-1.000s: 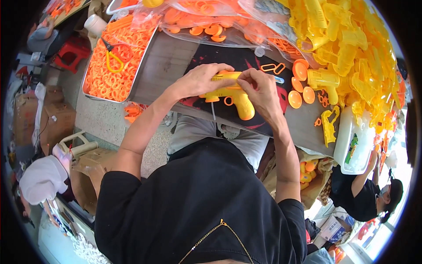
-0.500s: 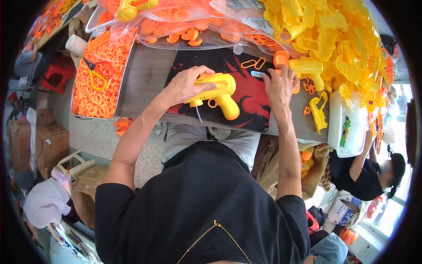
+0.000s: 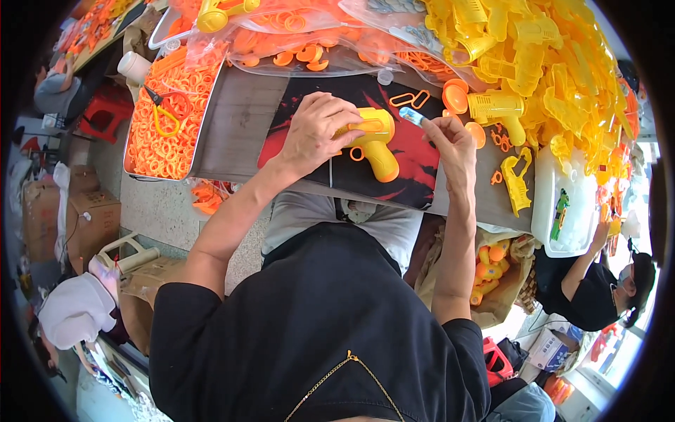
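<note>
A yellow toy gun body [image 3: 380, 152] lies on the black-and-red mat [image 3: 415, 176], its grip pointing toward me and an orange ring-shaped trigger beside the grip. My left hand [image 3: 318, 133] is closed over its left end, hiding that part. To the right of the toy, my right hand [image 3: 453, 146] pinches a small shiny blue-and-white piece [image 3: 410, 116], which looks like a sticker, by its right end. Just above that piece lie two orange loop parts [image 3: 410, 100]. Orange round caps [image 3: 455, 96] sit above my right hand, next to a second yellow toy gun [image 3: 496, 108].
At the left stands a tray of orange rings [image 3: 165, 148] with scissors [image 3: 166, 114] on top. Bags of orange parts [image 3: 302, 46] line the back. Yellow shells [image 3: 538, 49] pile up at the right, above a white bin [image 3: 545, 211]. A co-worker [image 3: 598, 288] is at far right.
My right hand has picked the blue-and-white piece up off the mat. My left hand has shifted on the toy gun, its fingers now curled over the left end.
</note>
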`<action>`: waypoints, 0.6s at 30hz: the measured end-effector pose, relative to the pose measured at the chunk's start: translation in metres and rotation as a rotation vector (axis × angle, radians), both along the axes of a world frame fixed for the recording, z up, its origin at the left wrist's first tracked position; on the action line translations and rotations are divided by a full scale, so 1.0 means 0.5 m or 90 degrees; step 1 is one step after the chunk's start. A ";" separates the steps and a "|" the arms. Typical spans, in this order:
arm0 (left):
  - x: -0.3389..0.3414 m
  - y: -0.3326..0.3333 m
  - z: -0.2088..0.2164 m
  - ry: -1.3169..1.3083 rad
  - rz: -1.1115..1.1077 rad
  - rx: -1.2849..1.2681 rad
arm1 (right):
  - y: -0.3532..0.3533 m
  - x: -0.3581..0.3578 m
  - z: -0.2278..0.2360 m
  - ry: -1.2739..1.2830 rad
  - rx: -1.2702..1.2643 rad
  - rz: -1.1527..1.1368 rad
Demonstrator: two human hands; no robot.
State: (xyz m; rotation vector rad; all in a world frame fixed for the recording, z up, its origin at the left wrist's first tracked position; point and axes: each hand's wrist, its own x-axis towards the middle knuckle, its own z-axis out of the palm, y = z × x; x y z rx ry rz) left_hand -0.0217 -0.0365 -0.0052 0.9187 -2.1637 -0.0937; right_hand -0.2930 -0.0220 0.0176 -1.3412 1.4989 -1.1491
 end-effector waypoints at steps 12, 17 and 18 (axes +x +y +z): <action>-0.012 0.004 -0.024 0.100 0.010 0.012 | -0.070 0.011 0.000 0.164 0.064 0.271; -0.015 0.014 -0.018 0.080 0.057 0.061 | -0.094 0.035 -0.011 0.115 0.130 0.315; -0.017 0.015 -0.017 0.080 0.061 0.062 | -0.097 0.036 -0.012 0.104 0.133 0.320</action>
